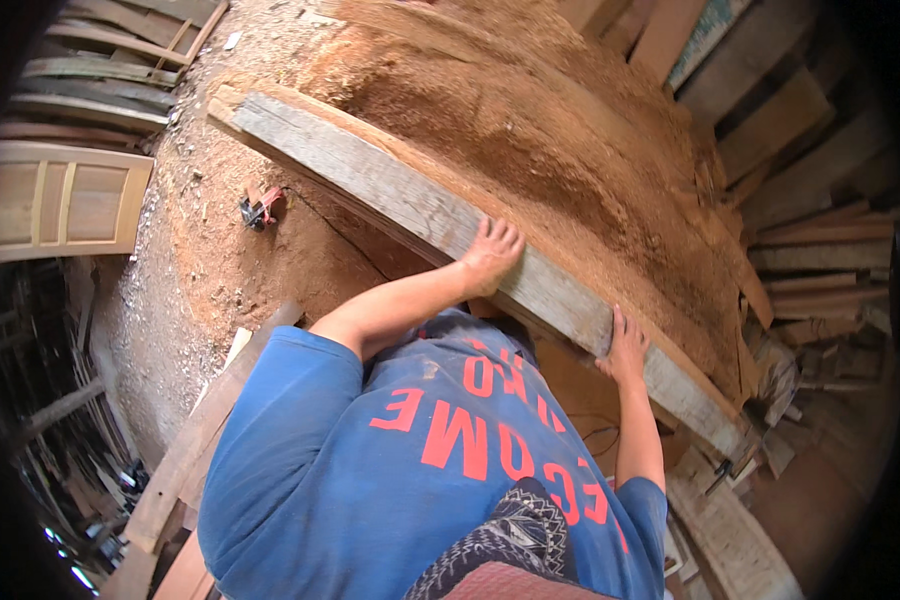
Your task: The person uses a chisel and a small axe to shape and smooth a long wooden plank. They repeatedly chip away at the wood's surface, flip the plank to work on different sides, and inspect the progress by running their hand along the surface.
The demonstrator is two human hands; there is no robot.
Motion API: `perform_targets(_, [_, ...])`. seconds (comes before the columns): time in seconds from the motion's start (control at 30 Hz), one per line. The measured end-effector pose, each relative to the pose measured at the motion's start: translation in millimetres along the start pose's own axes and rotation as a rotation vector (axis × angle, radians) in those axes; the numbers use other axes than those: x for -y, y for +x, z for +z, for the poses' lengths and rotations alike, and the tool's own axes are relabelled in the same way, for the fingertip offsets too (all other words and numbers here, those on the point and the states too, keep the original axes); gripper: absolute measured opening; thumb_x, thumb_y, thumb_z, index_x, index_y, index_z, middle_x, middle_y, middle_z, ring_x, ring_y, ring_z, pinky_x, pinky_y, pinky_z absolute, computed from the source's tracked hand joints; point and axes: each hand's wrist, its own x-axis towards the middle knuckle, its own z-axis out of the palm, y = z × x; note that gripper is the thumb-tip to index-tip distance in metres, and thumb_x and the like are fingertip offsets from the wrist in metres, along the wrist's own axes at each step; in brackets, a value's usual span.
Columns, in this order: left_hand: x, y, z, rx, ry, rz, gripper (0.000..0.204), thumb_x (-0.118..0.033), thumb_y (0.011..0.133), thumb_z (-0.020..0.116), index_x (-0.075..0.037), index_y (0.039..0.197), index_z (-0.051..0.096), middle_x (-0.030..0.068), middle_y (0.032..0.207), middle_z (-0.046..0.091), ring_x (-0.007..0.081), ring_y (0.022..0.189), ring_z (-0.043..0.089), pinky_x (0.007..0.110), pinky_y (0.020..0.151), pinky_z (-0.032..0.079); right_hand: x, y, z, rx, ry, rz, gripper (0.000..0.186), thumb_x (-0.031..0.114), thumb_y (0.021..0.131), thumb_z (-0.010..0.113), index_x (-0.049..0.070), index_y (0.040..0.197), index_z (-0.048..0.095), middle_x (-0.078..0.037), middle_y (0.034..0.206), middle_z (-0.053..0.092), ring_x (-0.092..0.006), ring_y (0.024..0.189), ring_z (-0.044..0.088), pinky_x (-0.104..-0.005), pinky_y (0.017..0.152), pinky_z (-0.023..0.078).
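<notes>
A long, thick plank (360,175) with a weathered grey top runs slantwise in front of me, from far left to near right. Paler, fresh-looking wood (410,150) shows along its far side. My left hand (492,255) lies across the grey face near the middle, fingers bent toward the far edge. Farther right along the same plank, my right hand (625,348) spans its width, with fingers over the top and thumb at the near side. Both hands appear to grip it; the undersides of the fingers are hidden.
Sawdust (530,130) is heaped beyond the plank. A small red and black power tool (260,208) with a cord lies on the ground at left. A panelled wooden door (80,200) and stacked boards (100,100) stand at far left; more timber (810,260) leans at right.
</notes>
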Motion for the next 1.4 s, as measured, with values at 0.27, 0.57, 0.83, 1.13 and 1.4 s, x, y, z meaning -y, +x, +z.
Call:
perform_targets(0.27, [-20, 10, 34, -0.113, -0.061, 0.083, 0.099, -0.026, 0.063, 0.085, 0.002, 0.15, 0.047, 0.0214, 0.142, 0.053, 0.0377, 0.139, 0.046, 0.061, 0.115, 0.034, -4, -8, -1, 0.107, -0.083, 0.154, 0.135, 0.017, 0.058, 0.099, 0.018, 0.166, 0.019, -0.017, 0.157, 0.04, -0.0381, 0.148, 0.04, -0.0651, 0.119, 0.031])
perform_targets(0.57, [3, 13, 38, -0.064, -0.209, 0.204, 0.088, -0.022, 0.068, 0.084, -0.003, 0.147, 0.05, 0.019, 0.139, 0.053, 0.0381, 0.138, 0.047, 0.066, 0.117, 0.031, -16, -4, 51, -0.056, -0.057, 0.164, 0.116, 0.004, 0.061, 0.089, 0.015, 0.161, 0.033, -0.019, 0.154, 0.05, -0.0407, 0.145, 0.044, -0.0619, 0.117, 0.034])
perform_targets(0.83, [-32, 16, 1, -0.007, -0.01, 0.134, 0.116, -0.035, 0.052, 0.097, -0.008, 0.151, 0.045, 0.016, 0.139, 0.051, 0.0369, 0.134, 0.047, 0.054, 0.113, 0.033, 24, -45, 57, -0.389, 0.19, 0.483, 0.094, 0.0, 0.082, 0.067, 0.018, 0.166, 0.027, -0.022, 0.164, 0.032, -0.0444, 0.154, 0.029, -0.0681, 0.124, 0.022])
perform_targets(1.13, [-66, 22, 13, 0.183, 0.11, -0.008, 0.133, -0.049, 0.064, 0.094, -0.008, 0.166, 0.02, 0.0235, 0.168, 0.028, 0.0443, 0.157, 0.022, 0.068, 0.124, 0.019, 31, -235, 177, -0.568, 1.028, 0.841, 0.086, 0.011, 0.088, 0.07, 0.012, 0.164, 0.028, -0.02, 0.162, 0.038, -0.0398, 0.151, 0.037, -0.0493, 0.123, 0.034])
perform_targets(1.4, [-349, 62, 8, 0.067, -0.003, 0.315, 0.111, -0.043, 0.081, 0.084, -0.01, 0.167, 0.021, 0.0246, 0.172, 0.019, 0.0454, 0.161, 0.013, 0.069, 0.125, 0.016, -8, -449, 382, -0.258, 1.192, 1.275, 0.062, 0.018, 0.088, 0.071, 0.008, 0.147, 0.054, -0.029, 0.141, 0.06, -0.0467, 0.131, 0.057, -0.0494, 0.11, 0.049])
